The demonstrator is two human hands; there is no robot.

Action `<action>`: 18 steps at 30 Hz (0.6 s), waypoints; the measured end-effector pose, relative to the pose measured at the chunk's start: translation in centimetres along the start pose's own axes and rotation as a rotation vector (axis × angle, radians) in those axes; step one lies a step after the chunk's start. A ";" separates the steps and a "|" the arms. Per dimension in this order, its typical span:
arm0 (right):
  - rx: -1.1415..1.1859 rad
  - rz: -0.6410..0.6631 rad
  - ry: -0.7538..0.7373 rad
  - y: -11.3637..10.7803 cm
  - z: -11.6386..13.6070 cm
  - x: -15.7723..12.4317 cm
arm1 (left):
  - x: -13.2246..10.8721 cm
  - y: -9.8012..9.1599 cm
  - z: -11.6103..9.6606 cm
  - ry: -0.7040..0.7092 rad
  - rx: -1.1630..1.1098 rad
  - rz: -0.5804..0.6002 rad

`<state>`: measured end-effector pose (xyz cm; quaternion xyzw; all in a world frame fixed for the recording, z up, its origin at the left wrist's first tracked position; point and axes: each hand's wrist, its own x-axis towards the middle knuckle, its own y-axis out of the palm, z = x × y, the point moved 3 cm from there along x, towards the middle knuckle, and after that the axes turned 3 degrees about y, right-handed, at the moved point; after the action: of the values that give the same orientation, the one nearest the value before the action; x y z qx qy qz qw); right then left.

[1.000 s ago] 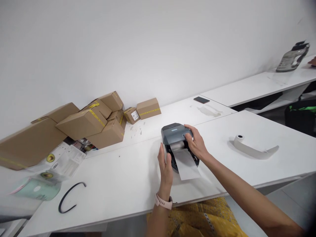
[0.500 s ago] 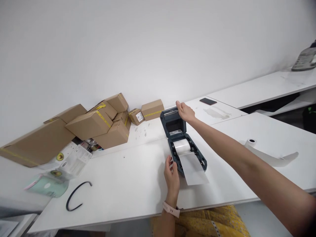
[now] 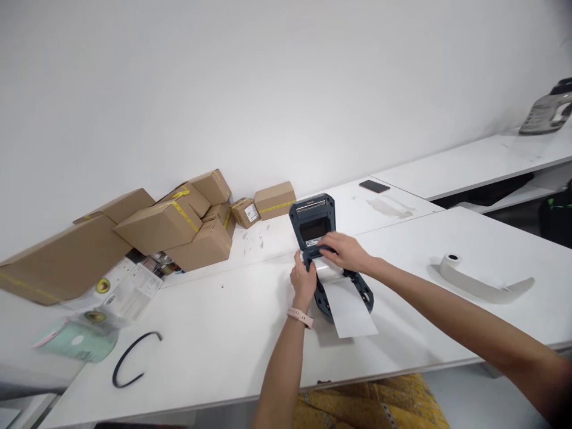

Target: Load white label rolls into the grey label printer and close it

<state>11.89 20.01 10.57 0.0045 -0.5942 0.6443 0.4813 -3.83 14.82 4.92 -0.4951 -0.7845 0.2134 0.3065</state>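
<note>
A dark grey label printer [image 3: 313, 223] stands on the white table [image 3: 223, 333] with its lid swung up and back. A white paper roll [image 3: 328, 271] lies inside it, and a strip of paper [image 3: 351, 310] runs out over the front onto the table. My left hand [image 3: 302, 277] grips the printer's left side beside the roll, fingers curled. My right hand [image 3: 342, 251] reaches over the roll, fingers bent down onto it near the hinge. The fingertips of both hands are partly hidden.
Several taped cardboard boxes [image 3: 165, 223] are piled at the back left, with printed sheets [image 3: 129, 292] and a green tape roll [image 3: 80, 339] in front. A black cable loop [image 3: 134, 357] lies near the front edge. A second paper roll [image 3: 478, 280] trails at right; a phone [image 3: 374, 186] lies behind.
The printer lid went from closed to fully open. My right hand came off the raised lid and down onto the roll. My left hand moved up to the printer's left side.
</note>
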 end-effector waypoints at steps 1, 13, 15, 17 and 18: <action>-0.039 0.135 -0.020 1.0 -0.1 -0.3 | 0.0 0.0 0.0 0.015 0.010 0.002; -0.359 0.536 -0.041 5.9 0.3 -0.1 | 1.0 -0.6 -0.2 0.015 0.036 0.069; -0.373 0.531 -0.055 5.7 0.5 0.0 | 1.2 -0.7 -0.1 0.021 0.045 0.090; -0.385 0.538 -0.067 5.6 0.6 0.2 | 1.3 -0.7 0.0 0.020 0.054 0.125; -0.391 0.546 -0.072 5.6 0.7 0.3 | 1.3 -0.8 0.0 0.016 0.058 0.141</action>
<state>7.84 20.65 6.72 -0.2243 -0.7024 0.6228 0.2614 -4.76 15.66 5.77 -0.5418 -0.7386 0.2531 0.3112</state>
